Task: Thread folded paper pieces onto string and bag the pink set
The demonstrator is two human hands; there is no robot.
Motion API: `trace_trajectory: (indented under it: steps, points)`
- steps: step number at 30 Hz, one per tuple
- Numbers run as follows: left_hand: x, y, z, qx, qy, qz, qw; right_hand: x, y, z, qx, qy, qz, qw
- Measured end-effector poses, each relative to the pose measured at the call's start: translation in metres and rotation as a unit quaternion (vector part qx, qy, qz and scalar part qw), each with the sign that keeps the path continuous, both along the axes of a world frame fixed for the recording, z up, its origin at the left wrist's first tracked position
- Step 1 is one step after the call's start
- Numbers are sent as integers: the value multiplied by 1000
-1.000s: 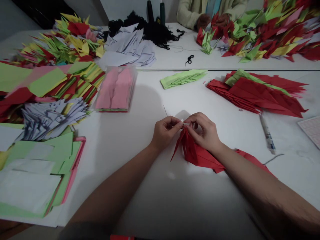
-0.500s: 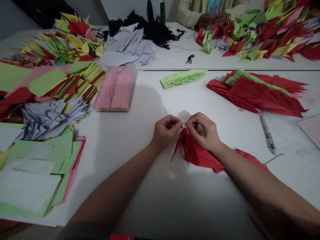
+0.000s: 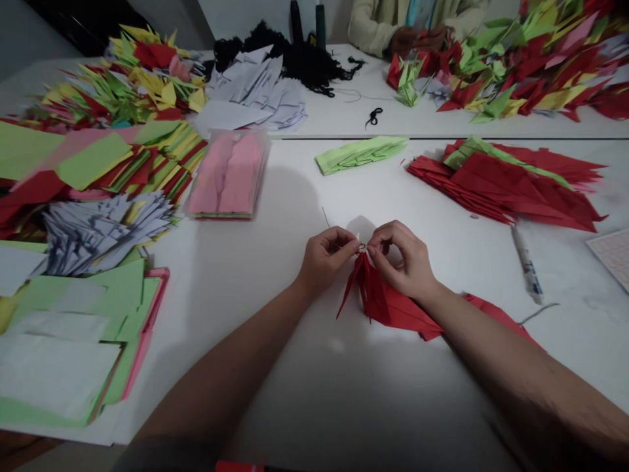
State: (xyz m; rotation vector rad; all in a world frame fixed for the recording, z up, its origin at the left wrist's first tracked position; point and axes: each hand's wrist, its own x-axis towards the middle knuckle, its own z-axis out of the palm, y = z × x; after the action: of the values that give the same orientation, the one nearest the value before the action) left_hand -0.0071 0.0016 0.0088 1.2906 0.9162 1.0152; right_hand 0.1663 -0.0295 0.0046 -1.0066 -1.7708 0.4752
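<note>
Just above a bunch of folded red paper (image 3: 373,295), my left hand (image 3: 328,254) pinches a thin dark cord (image 3: 362,246) between thumb and forefinger. The cord makes a small loop between my hands, and its loose end sticks up beyond my left knuckles. My right hand (image 3: 400,257) is closed at the other side of the loop, its fingertips together on the cord. The red paper hangs below the loop, narrow points to the left, and passes partly under my right wrist. Whether the cord goes round the paper's tip is too small to tell.
Folded red sheets (image 3: 521,180) and a light green folded strip (image 3: 362,155) lie ahead, with a marker (image 3: 527,262) at right. Pink paper in a clear packet (image 3: 228,174) and green sheets (image 3: 73,367) are left. Across the table, a person's hands (image 3: 420,42) work beside paper cranes.
The cord between my fingertips now shows as a small open loop; before, it ran nearly straight. My right hand has shifted very slightly right. The red paper is almost unmoved.
</note>
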Motion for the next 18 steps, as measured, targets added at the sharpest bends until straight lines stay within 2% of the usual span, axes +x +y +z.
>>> trace_trajectory:
  steps: [8,18]
  points:
    - [0,0,0,2,-5,-1,1000,0,1,-1,-32,-4,1,999]
    - [-2,2,0,16,20,-70,997,1,0,1,-29,-3,4,1000]
